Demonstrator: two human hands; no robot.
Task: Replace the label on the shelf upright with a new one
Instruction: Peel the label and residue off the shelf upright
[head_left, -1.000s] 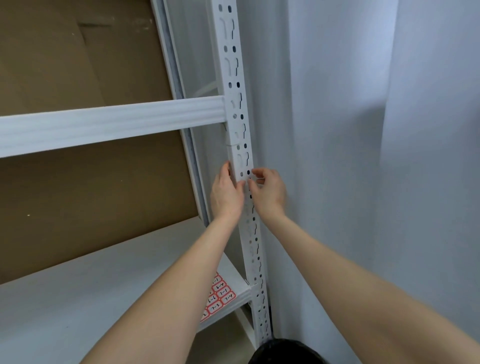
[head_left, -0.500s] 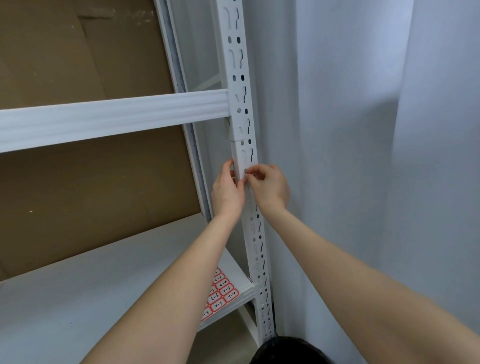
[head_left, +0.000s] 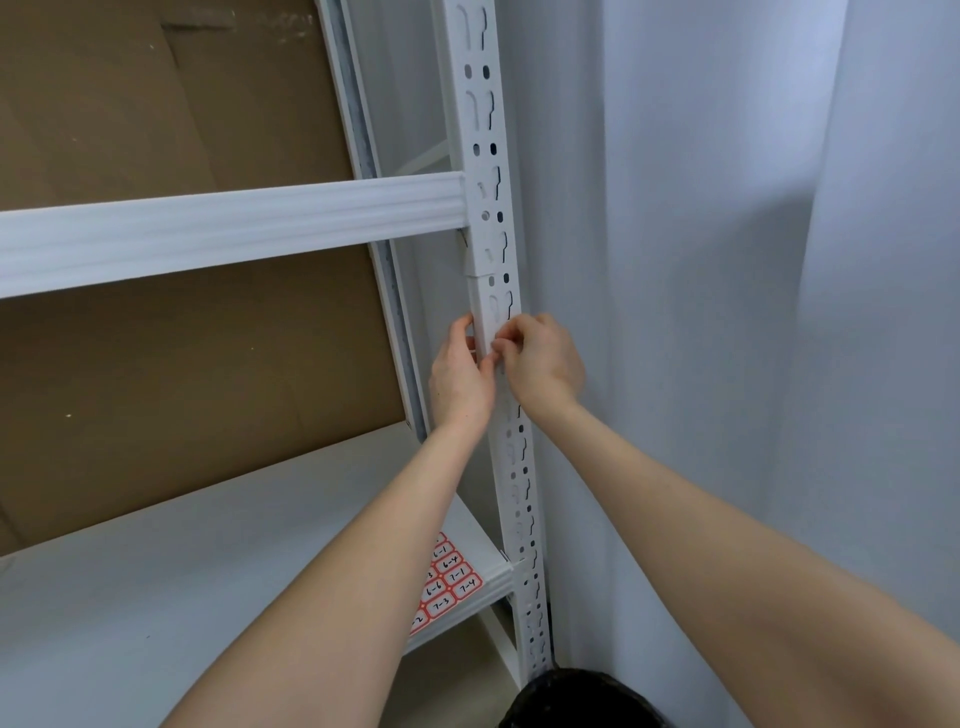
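Shelf upright (head_left: 491, 296) — left hand (head_left: 460, 382), right hand (head_left: 545, 364) still there, fingertips now meeting

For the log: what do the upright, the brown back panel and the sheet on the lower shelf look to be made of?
Upright: metal, probably steel, painted matte white; it is a thin folded section with punched keyhole slots.
Back panel: brown cardboard, it seems; matte, with a crease and scuffs.
Sheet: likely paper stickers; red-bordered white labels with handwritten numbers.

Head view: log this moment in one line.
left hand: grips upright | right hand: picks at upright face | label: hidden | sticker sheet: on shelf
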